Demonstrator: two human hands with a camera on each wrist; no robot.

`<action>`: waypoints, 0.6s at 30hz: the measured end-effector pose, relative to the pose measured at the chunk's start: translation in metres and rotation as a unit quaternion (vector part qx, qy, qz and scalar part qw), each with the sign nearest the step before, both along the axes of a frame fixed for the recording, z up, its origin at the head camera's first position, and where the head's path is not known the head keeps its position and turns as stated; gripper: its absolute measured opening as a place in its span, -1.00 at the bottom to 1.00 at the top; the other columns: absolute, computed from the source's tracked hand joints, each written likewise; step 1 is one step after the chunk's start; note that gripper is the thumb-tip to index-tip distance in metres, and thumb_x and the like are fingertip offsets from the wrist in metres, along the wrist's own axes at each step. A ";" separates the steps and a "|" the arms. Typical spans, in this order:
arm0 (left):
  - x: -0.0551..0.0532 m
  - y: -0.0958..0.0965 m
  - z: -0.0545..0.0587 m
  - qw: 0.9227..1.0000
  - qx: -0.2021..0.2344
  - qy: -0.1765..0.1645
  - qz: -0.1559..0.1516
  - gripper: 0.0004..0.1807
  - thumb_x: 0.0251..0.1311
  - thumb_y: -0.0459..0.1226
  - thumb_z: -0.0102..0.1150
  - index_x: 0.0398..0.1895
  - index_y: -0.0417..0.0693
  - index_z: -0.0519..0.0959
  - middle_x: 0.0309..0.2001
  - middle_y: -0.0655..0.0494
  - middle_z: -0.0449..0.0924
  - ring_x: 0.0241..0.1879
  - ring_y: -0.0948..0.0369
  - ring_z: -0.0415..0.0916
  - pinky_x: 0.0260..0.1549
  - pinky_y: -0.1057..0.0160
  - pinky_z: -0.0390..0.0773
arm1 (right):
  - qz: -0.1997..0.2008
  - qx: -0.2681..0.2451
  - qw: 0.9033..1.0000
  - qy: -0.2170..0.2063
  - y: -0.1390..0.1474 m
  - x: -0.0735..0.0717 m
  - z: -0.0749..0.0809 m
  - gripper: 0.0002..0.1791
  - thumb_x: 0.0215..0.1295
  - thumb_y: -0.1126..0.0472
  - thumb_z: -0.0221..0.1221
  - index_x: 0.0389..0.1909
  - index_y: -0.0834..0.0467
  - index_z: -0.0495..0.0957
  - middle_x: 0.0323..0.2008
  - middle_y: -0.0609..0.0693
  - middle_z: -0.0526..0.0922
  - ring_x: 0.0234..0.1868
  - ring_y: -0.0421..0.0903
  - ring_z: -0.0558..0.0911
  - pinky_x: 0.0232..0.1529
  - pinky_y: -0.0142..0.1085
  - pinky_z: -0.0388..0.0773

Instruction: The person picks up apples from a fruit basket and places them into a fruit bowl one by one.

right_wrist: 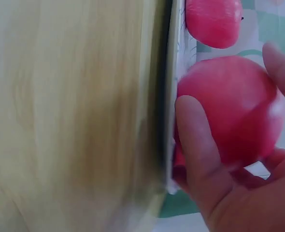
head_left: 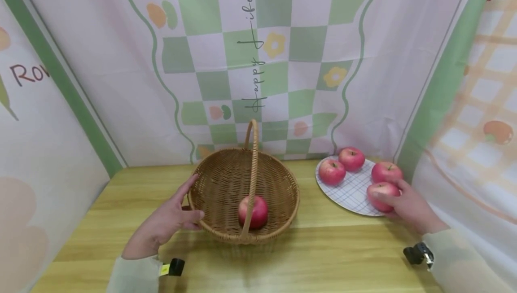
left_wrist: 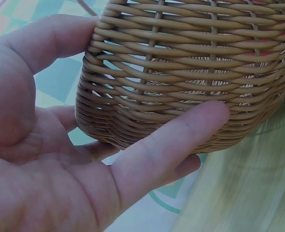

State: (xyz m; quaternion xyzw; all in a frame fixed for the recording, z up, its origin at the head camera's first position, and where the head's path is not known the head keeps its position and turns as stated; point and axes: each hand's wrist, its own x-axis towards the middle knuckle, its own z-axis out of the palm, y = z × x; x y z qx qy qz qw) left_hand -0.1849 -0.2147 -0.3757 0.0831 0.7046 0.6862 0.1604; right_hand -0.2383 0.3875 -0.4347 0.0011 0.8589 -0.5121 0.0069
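Observation:
In the head view, a brown wicker basket (head_left: 218, 167) with a tall arched handle stands on the table, with one red apple (head_left: 258, 214) inside it. My left hand (head_left: 165, 216) rests against the basket's left side, fingers spread and mostly straight. The left wrist view shows a digit lying along the woven wall (left_wrist: 181, 72). At the right, a plate with a blue check pattern (head_left: 351, 194) holds several apples. My right hand (head_left: 412, 207) grips the nearest apple (head_left: 381, 196) on the plate; in the right wrist view, thumb and fingers curl round this apple (right_wrist: 229, 111).
On the plate lie a left apple (head_left: 332, 172), a back apple (head_left: 352, 159) and a right apple (head_left: 385, 172). Wood-grain table surface (head_left: 323, 248) lies between basket and plate. Patterned cloth (head_left: 278, 59) hangs close behind, and more cloth walls both sides.

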 end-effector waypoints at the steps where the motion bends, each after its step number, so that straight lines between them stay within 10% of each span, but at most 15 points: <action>1: 0.000 0.000 0.000 1.000 0.002 0.000 -0.001 0.18 0.16 -0.53 0.27 0.62 0.35 -0.23 0.51 -0.43 -0.45 -0.03 -0.29 0.56 -0.11 -0.10 0.66 | 0.001 0.014 1.000 0.003 0.000 0.000 0.001 0.07 0.37 -0.03 0.26 0.52 0.40 -0.22 0.24 0.51 0.21 -0.08 -0.08 0.55 -0.20 -0.13 0.71; 18: -0.001 -0.003 -0.001 1.000 0.015 0.000 -0.019 0.17 0.20 -0.53 0.25 0.63 0.30 -0.30 0.51 -0.42 -0.42 0.01 -0.31 0.54 -0.07 -0.06 0.66 | 0.001 -0.033 0.999 -0.005 0.003 0.000 0.002 0.03 0.40 0.15 0.24 0.52 0.40 -0.30 0.35 0.49 0.09 -0.05 -0.30 0.47 -0.08 -0.36 0.63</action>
